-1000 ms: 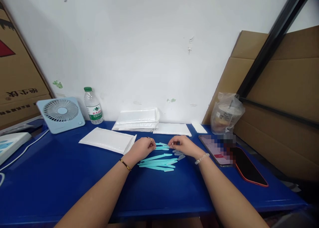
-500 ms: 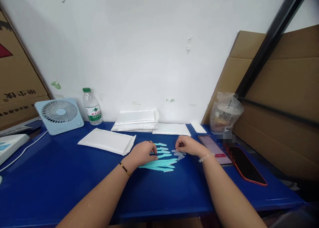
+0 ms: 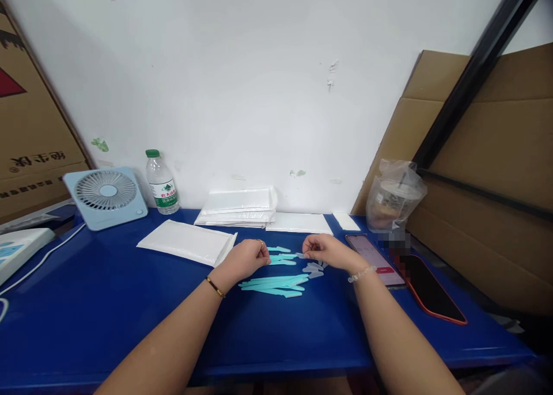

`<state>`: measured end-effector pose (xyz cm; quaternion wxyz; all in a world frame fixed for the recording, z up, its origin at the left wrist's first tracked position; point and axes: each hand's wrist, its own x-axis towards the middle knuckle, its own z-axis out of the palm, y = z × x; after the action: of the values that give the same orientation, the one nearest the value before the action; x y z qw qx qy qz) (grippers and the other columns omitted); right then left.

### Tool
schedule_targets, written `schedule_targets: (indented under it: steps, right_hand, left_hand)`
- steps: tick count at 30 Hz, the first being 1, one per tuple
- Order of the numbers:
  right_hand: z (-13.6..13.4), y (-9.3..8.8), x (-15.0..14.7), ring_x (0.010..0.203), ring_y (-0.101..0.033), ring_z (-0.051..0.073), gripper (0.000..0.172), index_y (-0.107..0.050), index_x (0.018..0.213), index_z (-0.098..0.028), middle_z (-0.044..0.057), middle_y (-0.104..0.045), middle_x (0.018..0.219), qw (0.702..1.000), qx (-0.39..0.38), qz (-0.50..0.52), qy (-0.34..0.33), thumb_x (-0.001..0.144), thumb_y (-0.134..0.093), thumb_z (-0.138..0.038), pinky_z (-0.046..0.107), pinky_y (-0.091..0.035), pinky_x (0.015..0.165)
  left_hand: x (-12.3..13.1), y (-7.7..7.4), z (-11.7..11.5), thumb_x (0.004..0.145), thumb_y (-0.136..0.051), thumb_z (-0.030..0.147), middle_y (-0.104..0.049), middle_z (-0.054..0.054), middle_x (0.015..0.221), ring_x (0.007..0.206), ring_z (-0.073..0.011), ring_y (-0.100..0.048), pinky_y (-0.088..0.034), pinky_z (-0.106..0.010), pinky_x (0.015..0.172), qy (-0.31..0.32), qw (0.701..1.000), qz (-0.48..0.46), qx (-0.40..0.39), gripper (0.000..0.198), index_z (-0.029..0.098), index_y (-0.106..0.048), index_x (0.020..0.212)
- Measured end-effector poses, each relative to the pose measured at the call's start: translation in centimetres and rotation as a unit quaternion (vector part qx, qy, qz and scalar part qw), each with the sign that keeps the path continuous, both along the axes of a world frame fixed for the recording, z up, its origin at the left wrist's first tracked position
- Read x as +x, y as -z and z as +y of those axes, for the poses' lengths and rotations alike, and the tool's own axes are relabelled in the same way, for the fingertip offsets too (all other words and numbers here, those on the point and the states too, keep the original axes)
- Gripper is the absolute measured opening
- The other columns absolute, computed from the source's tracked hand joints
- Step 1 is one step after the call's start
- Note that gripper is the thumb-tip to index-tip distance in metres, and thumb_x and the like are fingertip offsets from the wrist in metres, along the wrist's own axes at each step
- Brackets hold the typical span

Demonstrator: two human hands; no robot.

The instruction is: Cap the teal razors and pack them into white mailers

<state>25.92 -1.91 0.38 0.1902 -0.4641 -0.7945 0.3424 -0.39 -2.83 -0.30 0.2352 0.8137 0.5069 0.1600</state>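
My left hand [image 3: 247,258] is closed in a pinch on the handle end of a turquoise eyebrow razor [image 3: 283,257], just above others like it. The fingertips of my right hand [image 3: 325,251] pinch a small clear blade cover [image 3: 301,255], close to the tip of that razor; whether the two touch I cannot tell. Another turquoise razor [image 3: 280,249] lies just beyond. Nearer to me, a fanned bunch of razors [image 3: 274,284] rests on the blue table [image 3: 276,331]. Several loose clear covers [image 3: 314,269] lie below my right hand.
White padded envelopes [image 3: 184,240] lie left and against the wall, with a white flat box [image 3: 299,223] beside the stack. A blue fan [image 3: 108,194] and water bottle [image 3: 162,185] stand left. Right are two phones [image 3: 434,288], a bagged cup [image 3: 393,199] and cardboard [image 3: 488,211].
My left hand has moved slightly away from me, bringing a razor up from the row's near side. My right hand has brought a clear cover left, towards the razor's tip.
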Motion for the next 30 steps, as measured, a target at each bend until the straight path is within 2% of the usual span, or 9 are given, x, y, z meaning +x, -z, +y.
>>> schedule_targets:
  steps: [9, 14, 21, 24, 27, 30]
  right_hand:
    - [-0.1, -0.2, -0.2, 0.063, -0.051, 0.011, 0.017, -0.061, 0.081, -0.015, 0.001, -0.059, 0.071, 1.000, -0.007, 0.024, -0.007, 0.077, -0.060, -0.031, 0.021, -0.040, 0.057]
    - [-0.4, -0.3, -0.8, 0.060, -0.049, 0.010, 0.017, -0.062, 0.079, -0.015, 0.000, -0.057, 0.066, 1.000, 0.004, 0.013, -0.006, 0.076, -0.060, -0.032, 0.021, -0.039, 0.055]
    - [-0.7, 0.0, -2.1, 0.061, -0.051, 0.011, 0.011, -0.063, 0.081, -0.016, 0.001, -0.060, 0.069, 1.000, 0.012, 0.008, -0.026, 0.076, -0.056, -0.023, 0.020, -0.040, 0.055]
    - [-0.5, 0.0, -1.1, 0.062, -0.053, 0.011, 0.012, -0.065, 0.081, -0.016, 0.001, -0.062, 0.070, 0.999, 0.032, -0.006, -0.011, 0.074, -0.055, -0.020, 0.021, -0.041, 0.057]
    - [-0.2, -0.2, 0.7, 0.062, -0.054, 0.012, 0.012, -0.067, 0.078, -0.017, 0.001, -0.063, 0.072, 0.998, 0.051, -0.038, 0.012, 0.068, -0.060, -0.018, 0.021, -0.041, 0.056]
    - [-0.2, -0.3, 1.8, 0.058, -0.054, 0.012, 0.014, -0.069, 0.072, -0.017, 0.000, -0.063, 0.066, 0.995, 0.018, -0.094, -0.011, 0.059, -0.067, -0.018, 0.021, -0.040, 0.052]
  left_hand:
    - [-0.2, -0.3, 0.0, 0.075, -0.055, 0.032, -0.063, 0.000, 0.071, 0.064, -0.0140, -0.055, -0.033, -0.023, 0.053, -0.009, 1.000, 0.018, 0.019, 0.014, 0.020, -0.062, 0.075]
    - [-0.1, -0.2, 0.0, 0.075, -0.055, 0.033, -0.063, -0.001, 0.071, 0.063, -0.0136, -0.054, -0.033, -0.023, 0.052, 0.005, 1.000, 0.000, 0.012, 0.015, 0.019, -0.062, 0.076]
    - [1.1, 0.0, -0.4, 0.077, -0.054, 0.030, -0.063, -0.001, 0.075, 0.068, -0.0139, -0.056, -0.035, -0.023, 0.056, 0.024, 0.999, -0.008, 0.031, 0.013, 0.019, -0.061, 0.077]
    - [1.2, 0.1, -0.3, 0.076, -0.055, 0.030, -0.062, -0.001, 0.075, 0.070, -0.0147, -0.056, -0.035, -0.023, 0.057, 0.020, 0.999, 0.020, 0.033, 0.012, 0.020, -0.062, 0.075]
    - [1.0, 0.0, -0.3, 0.073, -0.060, 0.033, -0.062, -0.002, 0.084, 0.078, -0.0168, -0.056, -0.038, -0.024, 0.063, 0.011, 0.998, 0.025, 0.057, 0.016, 0.021, -0.063, 0.083]
    - [0.8, -0.4, -0.7, 0.070, -0.062, 0.041, -0.060, -0.003, 0.091, 0.082, -0.0171, -0.056, -0.039, -0.024, 0.065, 0.054, 0.997, 0.010, 0.052, 0.027, 0.021, -0.064, 0.088]
